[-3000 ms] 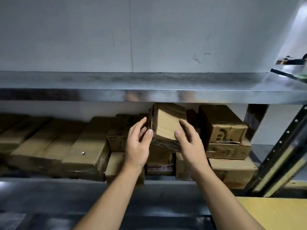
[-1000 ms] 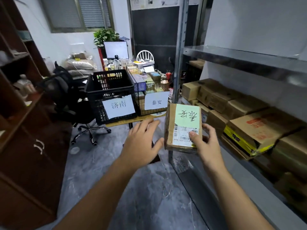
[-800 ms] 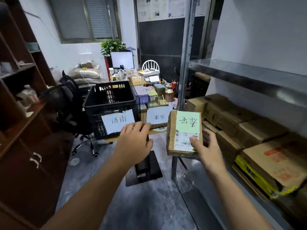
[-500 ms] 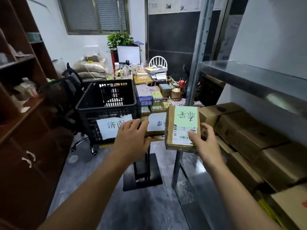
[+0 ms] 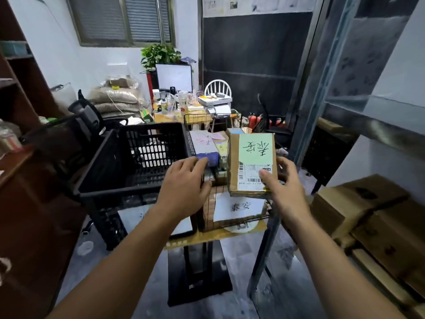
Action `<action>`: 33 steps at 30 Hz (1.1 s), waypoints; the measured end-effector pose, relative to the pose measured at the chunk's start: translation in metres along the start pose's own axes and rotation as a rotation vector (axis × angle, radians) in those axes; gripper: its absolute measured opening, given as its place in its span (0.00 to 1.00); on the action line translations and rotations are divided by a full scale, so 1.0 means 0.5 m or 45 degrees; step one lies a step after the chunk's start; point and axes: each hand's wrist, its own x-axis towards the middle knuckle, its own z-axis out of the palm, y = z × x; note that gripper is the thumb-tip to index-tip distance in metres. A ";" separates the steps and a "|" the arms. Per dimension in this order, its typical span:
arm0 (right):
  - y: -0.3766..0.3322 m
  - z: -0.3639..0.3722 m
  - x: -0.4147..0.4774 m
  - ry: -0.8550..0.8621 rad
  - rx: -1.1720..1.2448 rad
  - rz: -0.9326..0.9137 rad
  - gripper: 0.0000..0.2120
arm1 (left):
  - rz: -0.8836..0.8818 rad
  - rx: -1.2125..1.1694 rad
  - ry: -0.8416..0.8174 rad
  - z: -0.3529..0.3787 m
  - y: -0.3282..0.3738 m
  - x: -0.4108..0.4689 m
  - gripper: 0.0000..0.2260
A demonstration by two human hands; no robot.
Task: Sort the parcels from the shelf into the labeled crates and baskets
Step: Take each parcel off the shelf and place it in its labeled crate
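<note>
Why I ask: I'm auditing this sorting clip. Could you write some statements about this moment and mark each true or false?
1. The right hand holds the parcel with the green note. True.
2. The left hand grips that parcel too. False: it is open and apart from the parcel.
3. The black crate is piled full of parcels. False: no parcel shows inside it.
4. The wire basket carries a white label on its front. True.
5. The parcel already lies in the wire basket. False: it is held up above the basket.
</note>
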 end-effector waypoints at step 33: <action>0.261 0.224 0.803 -0.149 -0.600 0.606 0.24 | -0.111 -0.035 -0.440 0.359 -0.237 0.616 0.29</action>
